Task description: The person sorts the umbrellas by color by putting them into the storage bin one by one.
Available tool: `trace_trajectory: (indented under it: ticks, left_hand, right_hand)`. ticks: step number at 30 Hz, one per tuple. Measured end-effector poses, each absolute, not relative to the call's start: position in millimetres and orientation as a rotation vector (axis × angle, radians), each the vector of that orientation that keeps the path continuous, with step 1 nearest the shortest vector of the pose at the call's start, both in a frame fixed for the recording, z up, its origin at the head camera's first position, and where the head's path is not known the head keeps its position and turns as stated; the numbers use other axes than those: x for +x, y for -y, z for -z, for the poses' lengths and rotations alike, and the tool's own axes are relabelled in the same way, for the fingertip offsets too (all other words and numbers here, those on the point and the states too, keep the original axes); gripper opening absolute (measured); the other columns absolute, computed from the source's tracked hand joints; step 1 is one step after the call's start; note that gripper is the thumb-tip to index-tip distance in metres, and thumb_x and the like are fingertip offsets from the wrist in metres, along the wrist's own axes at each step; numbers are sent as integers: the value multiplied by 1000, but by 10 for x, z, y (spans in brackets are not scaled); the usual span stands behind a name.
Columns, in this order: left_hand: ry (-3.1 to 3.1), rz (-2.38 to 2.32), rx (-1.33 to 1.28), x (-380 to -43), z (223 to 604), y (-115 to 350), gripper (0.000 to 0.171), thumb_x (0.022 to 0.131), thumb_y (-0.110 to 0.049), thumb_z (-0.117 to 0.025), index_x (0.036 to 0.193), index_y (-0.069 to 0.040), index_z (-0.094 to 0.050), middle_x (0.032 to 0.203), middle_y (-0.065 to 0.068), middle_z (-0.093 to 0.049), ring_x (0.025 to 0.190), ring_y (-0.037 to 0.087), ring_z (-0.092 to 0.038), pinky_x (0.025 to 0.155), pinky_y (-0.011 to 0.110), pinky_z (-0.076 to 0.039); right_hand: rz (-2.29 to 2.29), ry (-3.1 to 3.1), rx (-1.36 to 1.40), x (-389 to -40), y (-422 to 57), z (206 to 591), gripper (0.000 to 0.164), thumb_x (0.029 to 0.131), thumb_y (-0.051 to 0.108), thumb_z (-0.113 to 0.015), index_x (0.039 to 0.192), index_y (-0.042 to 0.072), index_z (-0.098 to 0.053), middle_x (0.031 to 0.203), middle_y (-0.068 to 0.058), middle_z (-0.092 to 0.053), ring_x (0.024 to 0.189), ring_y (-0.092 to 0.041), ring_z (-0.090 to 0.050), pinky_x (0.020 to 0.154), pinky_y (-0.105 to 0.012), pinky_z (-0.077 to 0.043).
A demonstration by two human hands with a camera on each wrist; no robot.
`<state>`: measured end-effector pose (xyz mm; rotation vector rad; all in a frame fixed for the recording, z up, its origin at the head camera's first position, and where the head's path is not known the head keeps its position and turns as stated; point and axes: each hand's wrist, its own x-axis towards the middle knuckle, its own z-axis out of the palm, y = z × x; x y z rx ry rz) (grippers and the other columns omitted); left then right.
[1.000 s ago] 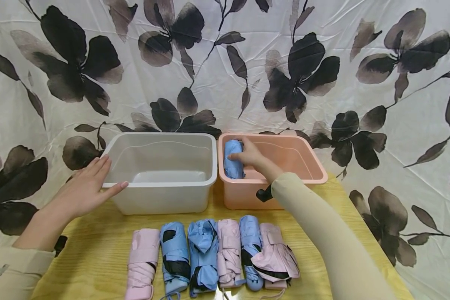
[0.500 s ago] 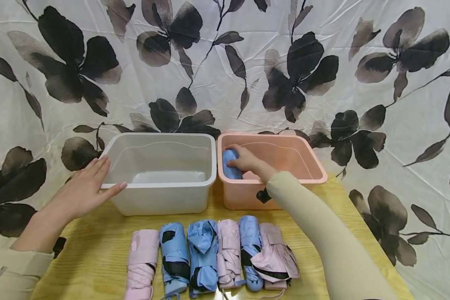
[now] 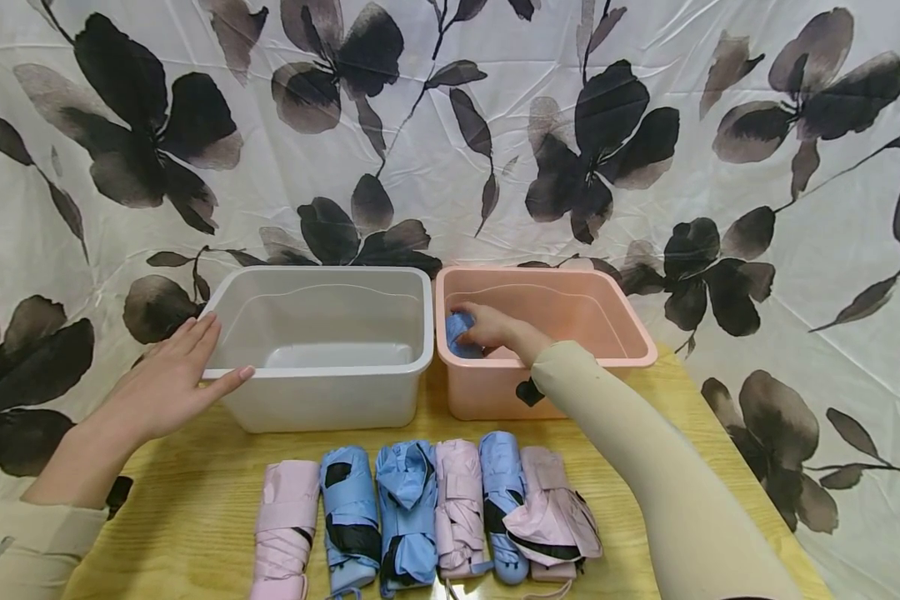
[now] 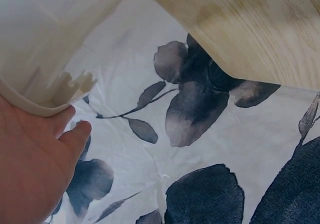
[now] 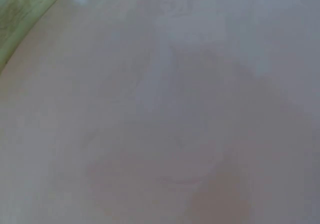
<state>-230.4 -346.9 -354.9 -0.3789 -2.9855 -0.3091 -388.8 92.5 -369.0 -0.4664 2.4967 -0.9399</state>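
Inside the peach bin (image 3: 480, 396), at its left end, my right hand (image 3: 498, 327) grips a rolled blue folding umbrella (image 3: 459, 335); the lower part of it is hidden by the bin's front wall. My left hand (image 3: 157, 383) lies with straight, spread fingers against the left rim of the white bin (image 3: 330, 402), and the left wrist view shows the palm side of this hand (image 4: 35, 159) at the bin's rim (image 4: 45, 110). Nothing is visible inside the white bin. A blurred pale surface fills most of the right wrist view.
Along the table's (image 3: 172, 517) front lie several folded umbrellas side by side, pink (image 3: 287, 525) and blue (image 3: 351, 512) mixed. The rightmost pink umbrella (image 3: 551, 517) is partly loose and overlaps its blue neighbour (image 3: 502, 492). A flowered cloth (image 3: 457, 167) hangs behind the bins.
My right hand has lowered the blue umbrella deeper into the peach bin, so less of it shows above the front rim. The left hand has stayed at the white bin.
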Motion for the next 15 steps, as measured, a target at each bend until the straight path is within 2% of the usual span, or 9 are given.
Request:
trace_trajectory:
  ticks: [3,7,11,15]
  left_hand:
    - [2979,310,-378,-2300,3546,3463,98,103,-58,-54,159,14,-18,166,36,-15,153,57,-13,115,77,-18]
    - [2978,302,-372,-2298,3543,3460,99,103,-59,-54,159,14,-19,166,36,-16,153,57,-14,114,78,-19]
    - [2981,304,-373,-2299,3540,3455,99,103,-59,-53,159,14,-18,166,36,-15,153,57,-13,114,78,-18]
    - [2978,315,-378,-2294,3536,3453,98,103,-58,-54,159,14,-18,166,36,-16,153,57,-13,114,77,-18]
  right_hand:
    - [941,-2442,-468,-3883,-928,3693,75,100,10,-64,165,11,-28,162,-19,-36,125,-34,-52,96,-50,-58]
    - [942,-2354,-477,-3881,-935,3686,78,100,17,-64,167,14,-23,169,-16,-28,137,-34,-45,108,-54,-50]
    - [924,-2324,-453,-3876,-943,3674,76,101,23,-64,167,18,-25,169,-16,-28,144,-36,-41,108,-59,-48]
    - [906,-2341,-460,-3865,-949,3659,74,101,25,-63,166,18,-28,168,-15,-31,142,-35,-43,105,-58,-50]
